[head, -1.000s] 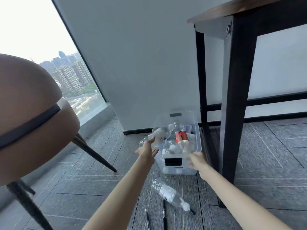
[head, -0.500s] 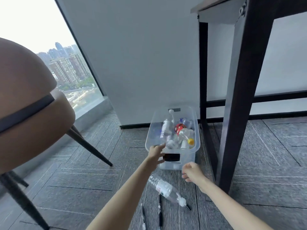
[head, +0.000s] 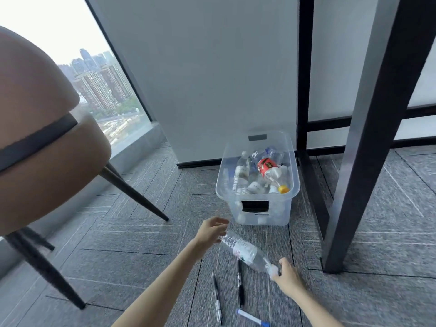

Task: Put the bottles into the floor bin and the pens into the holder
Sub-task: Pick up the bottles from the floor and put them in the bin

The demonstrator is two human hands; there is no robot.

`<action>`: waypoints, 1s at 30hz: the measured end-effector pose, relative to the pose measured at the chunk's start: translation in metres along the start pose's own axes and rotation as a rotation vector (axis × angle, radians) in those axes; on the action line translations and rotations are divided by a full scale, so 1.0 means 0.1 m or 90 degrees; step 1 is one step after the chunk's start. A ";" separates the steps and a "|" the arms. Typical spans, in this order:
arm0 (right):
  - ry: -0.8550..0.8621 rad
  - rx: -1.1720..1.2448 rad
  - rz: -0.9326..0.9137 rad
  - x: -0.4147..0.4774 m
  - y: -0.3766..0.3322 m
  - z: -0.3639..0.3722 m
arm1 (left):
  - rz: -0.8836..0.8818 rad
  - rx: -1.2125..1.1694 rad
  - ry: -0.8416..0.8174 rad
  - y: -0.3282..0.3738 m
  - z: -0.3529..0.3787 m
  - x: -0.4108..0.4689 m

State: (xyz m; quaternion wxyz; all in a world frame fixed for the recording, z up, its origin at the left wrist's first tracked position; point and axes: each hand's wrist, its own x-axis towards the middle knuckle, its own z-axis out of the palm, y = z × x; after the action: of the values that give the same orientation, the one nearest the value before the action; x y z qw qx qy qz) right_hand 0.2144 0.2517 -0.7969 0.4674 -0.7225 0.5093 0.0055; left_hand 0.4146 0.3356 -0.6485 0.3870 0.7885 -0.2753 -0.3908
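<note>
Reaching down toward the carpeted floor, a person's two bare hands met a clear plastic bottle [head: 245, 251] lying at lower centre of the frame. The left hand [head: 211, 232] curled loosely, fingers half bent, at the bottle's base end; whether it actually gripped the plastic could not be told. The right hand [head: 286, 276] closed its fingers around the capped neck end. The bottle lay slanted, base toward the upper left, cap toward the lower right.

Just above the hands, at centre frame, stood the transparent floor bin [head: 257, 215], already holding several bottles, among them a red-labelled bottle [head: 269, 167] with an orange cap pointing down-right. The bin sat against the grey wall, just left of a dark table leg [head: 354, 185].

Below the bottle, on the carpet, lay two black pens: one pen [head: 240, 286] running nearly straight up the frame, its upper end under the bottle, and a second pen [head: 217, 300] to its left. A blue-capped marker [head: 252, 317] lay near the bottom edge.

A brown padded chair [head: 42, 147] filled the left side, its dark legs splayed on the floor.
</note>
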 end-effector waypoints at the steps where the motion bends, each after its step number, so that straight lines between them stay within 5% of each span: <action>1: 0.008 0.005 0.001 0.02 0.02 0.04 | 0.001 0.007 -0.004 -0.04 -0.01 0.00; 9: 0.065 -0.053 -0.067 0.06 -0.06 0.13 | 0.010 0.077 -0.021 -0.20 0.04 -0.05; 14: 0.098 0.121 -0.089 0.07 -0.18 0.05 | 0.034 0.139 -0.004 -0.24 0.14 -0.04; 23: 0.152 0.293 -0.291 -0.28 -0.90 -0.76 | 0.231 0.545 0.122 -0.17 0.15 -0.06; 26: 0.148 0.331 -0.331 -0.33 -1.10 -0.98 | 0.254 0.514 0.126 -0.05 0.04 -0.03; 30: 0.088 0.466 -0.302 -0.32 -1.33 -1.22 | 0.192 0.202 0.058 0.21 0.01 -0.05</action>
State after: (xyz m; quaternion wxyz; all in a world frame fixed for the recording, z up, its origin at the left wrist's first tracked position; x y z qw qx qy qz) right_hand 0.2407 0.1978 -0.6240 0.6456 -0.6050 0.3281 -0.3308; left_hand 0.4082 0.3268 -0.6299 0.3242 0.8062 -0.4303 -0.2446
